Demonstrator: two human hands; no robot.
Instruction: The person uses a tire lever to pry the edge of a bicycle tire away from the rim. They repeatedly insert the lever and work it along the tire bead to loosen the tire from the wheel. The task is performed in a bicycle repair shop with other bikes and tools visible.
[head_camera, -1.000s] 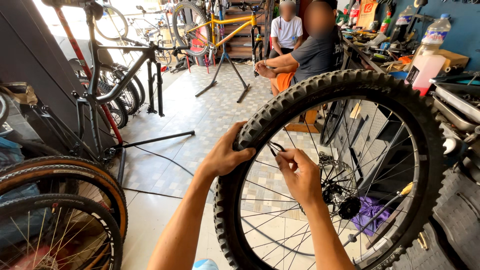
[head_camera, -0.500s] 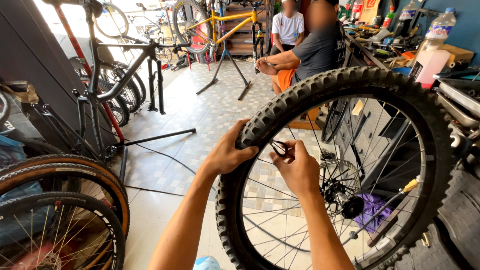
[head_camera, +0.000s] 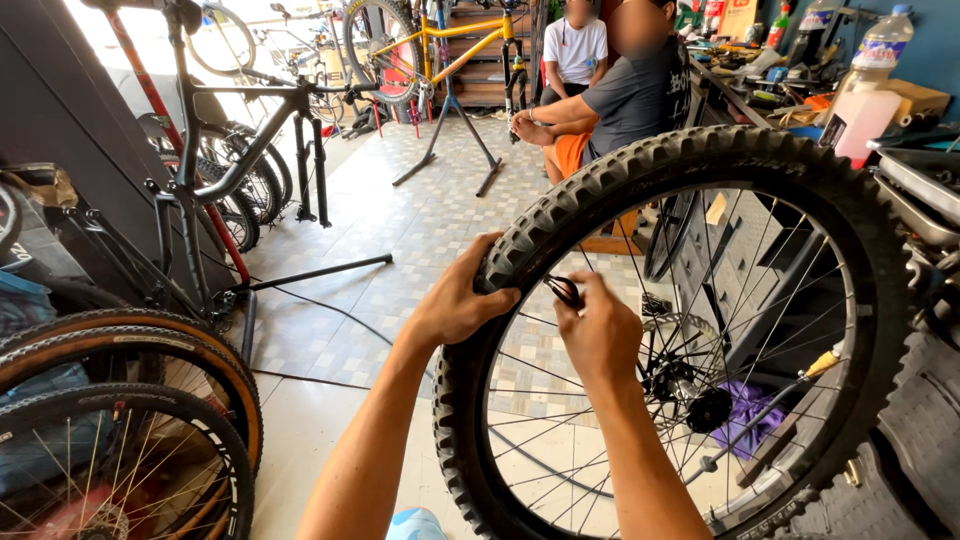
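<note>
Left hand (head_camera: 455, 300) grip wrapped over the knobby tyre (head_camera: 640, 165) of the upright wheel, close in front | right hand (head_camera: 600, 330) grip pinching a small dark tool (head_camera: 563, 290) at the rim, just beside the left | black bike on stand (head_camera: 240, 140) left | two seated people (head_camera: 610, 90) beyond | yellow bike (head_camera: 450, 50) far back.

Both bare forearms reach up from the near edge, angled toward each other. The left hand (head_camera: 458, 300) sits a touch farther out and to the left, palm down, fingers curled over and thumb tucked beneath, clamped in a firm grasp. The right hand (head_camera: 598, 330) hangs just beside it on the right, back of the hand facing the camera, wrist straight, fingertips (head_camera: 580, 288) pinched together at the top. The two hands are close, not touching.
</note>
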